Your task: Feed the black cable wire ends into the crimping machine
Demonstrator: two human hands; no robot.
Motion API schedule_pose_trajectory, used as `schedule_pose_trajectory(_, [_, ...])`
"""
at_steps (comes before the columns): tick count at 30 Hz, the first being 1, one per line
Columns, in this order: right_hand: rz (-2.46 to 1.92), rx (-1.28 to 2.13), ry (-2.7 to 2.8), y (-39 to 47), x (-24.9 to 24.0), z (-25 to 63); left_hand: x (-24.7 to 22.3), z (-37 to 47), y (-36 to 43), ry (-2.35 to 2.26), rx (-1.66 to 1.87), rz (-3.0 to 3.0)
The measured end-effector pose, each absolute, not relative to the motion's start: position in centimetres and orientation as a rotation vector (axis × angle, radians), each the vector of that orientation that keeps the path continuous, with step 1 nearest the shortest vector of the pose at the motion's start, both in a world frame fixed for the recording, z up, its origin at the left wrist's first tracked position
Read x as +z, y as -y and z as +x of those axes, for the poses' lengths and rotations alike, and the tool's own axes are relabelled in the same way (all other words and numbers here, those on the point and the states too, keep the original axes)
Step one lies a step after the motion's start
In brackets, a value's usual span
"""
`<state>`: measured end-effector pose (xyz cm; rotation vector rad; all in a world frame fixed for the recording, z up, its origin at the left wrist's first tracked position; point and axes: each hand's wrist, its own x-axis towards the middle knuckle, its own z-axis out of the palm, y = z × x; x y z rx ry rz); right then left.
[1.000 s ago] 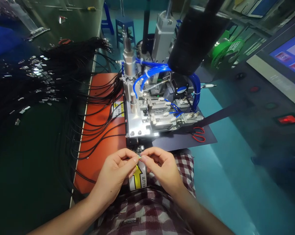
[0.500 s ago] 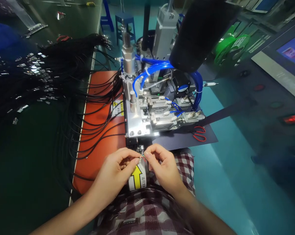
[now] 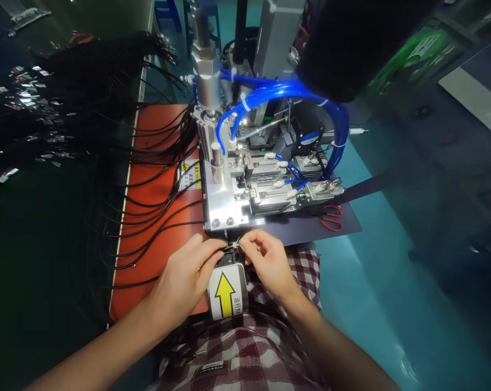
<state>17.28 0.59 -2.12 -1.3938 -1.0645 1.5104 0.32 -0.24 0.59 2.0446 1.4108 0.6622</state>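
Note:
At the front edge of the metal machine (image 3: pixel 224 209), my left hand (image 3: pixel 190 269) pinches the end of a black cable (image 3: pixel 229 247) between thumb and forefinger. Thin coloured wires (image 3: pixel 237 244) come out of that end, and the fingertips of my right hand (image 3: pixel 267 266) are closed on them. The wires are tiny, and the fingers partly cover them. Just below my hands is a white label with a yellow arrow (image 3: pixel 224 296), on a part of the machine's feed track.
Black cables (image 3: pixel 167 217) run over an orange board (image 3: pixel 155 255) left of the machine. A dark cable pile (image 3: pixel 66 103) lies farther left. Blue air hoses (image 3: pixel 286 89) arch above the machine. Red-handled scissors (image 3: pixel 331 219) lie on the grey plate (image 3: pixel 310 231) at right.
Both hands have moved slightly up, closer to the machine's front edge, with the cable end and wires still pinched. The view has shifted a little, and the arrow label is less covered.

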Motion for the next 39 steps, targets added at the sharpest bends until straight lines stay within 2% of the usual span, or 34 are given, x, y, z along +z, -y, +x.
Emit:
schedule_pose_trajectory(8, [-1.433,1.541,1.086,-0.40,-2.24,17.60,0.15,-0.18,0.56,-1.268,0.662,2.150])
schedule_pose_trajectory(39, [-1.471,1.518,1.091,-0.40,-2.35,17.62,-0.38,-0.03,0.70,-1.309,0.587,2.258])
